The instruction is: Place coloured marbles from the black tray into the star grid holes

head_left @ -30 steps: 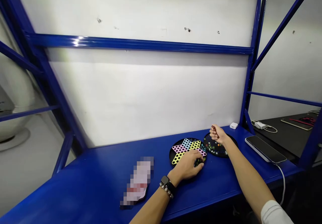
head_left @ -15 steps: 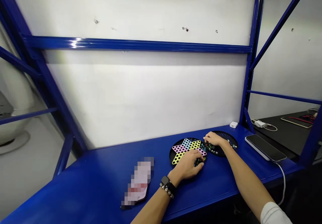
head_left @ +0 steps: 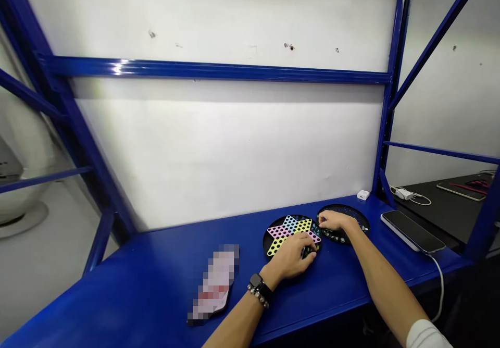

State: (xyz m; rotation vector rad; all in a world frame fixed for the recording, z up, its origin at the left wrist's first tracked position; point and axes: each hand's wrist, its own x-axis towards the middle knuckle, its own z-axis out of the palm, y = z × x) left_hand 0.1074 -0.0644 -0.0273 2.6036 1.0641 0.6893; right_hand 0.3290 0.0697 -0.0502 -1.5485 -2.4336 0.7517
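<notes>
A star-shaped Chinese checkers board, with pink, yellow and blue points full of holes, lies in a round black tray. My left hand rests over its near right part, thumb and index finger apart with dark tray showing between them; its palm side is hidden. Beside that board stands a second round black tray with small glossy pieces, perhaps marbles, in it. My right hand is at this tray's left side, fingers curled together. Whatever its fingertips hold is too small to make out.
A pixelated pinkish flat object lies left on the blue table. To the right are a phone on a white block with a cable, and a small white case. Blue frame posts rise at the sides.
My right hand has shifted slightly right and down at the second tray, its fingers curling in more. My left hand stays where it was on the board.
</notes>
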